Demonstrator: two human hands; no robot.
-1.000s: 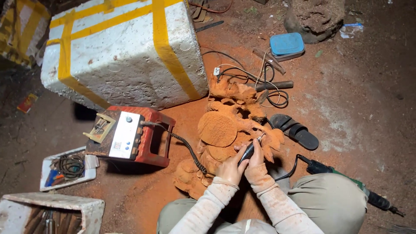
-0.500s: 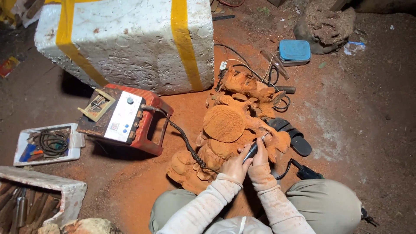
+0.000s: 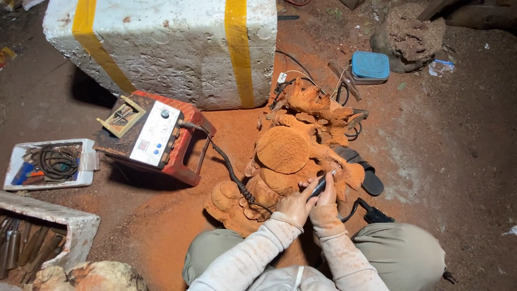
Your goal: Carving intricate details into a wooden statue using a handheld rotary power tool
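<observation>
White foam box [image 3: 161,48] with 2 yellow tape bands sits top left on red-dusted dirt floor [image 3: 458,161]. Orange-red wood carving [image 3: 293,156] lies centre on the floor, just below the box's right corner, caked in sawdust, with a round disc-shaped part in the middle. Red machine [image 3: 156,137] with a white control panel stands left of the carving, touching the box front; a black hose [image 3: 229,170] runs from it to the carving's lower left. Person's legs in grey-green trousers [image 3: 398,258] at bottom, either side of the carving's near end. White tray [image 3: 51,164] with coiled cable far left. Foam bin [image 3: 48,231] with chisels bottom left. Blue tin [image 3: 370,66] top right, beside a dusty lump [image 3: 409,35]. Black sandal [image 3: 366,175] touching the carving's right edge. Black power tool [image 3: 374,215] on the floor by the right knee.

Left hand [image 3: 293,205] and right hand [image 3: 326,195] sit side by side on the carving's lower right part. Both have fingers curled tight around 1 slim black handpiece [image 3: 319,187], tip pointing up-right onto the wood. Pale dusty sleeves [image 3: 253,253] cover both arms.
</observation>
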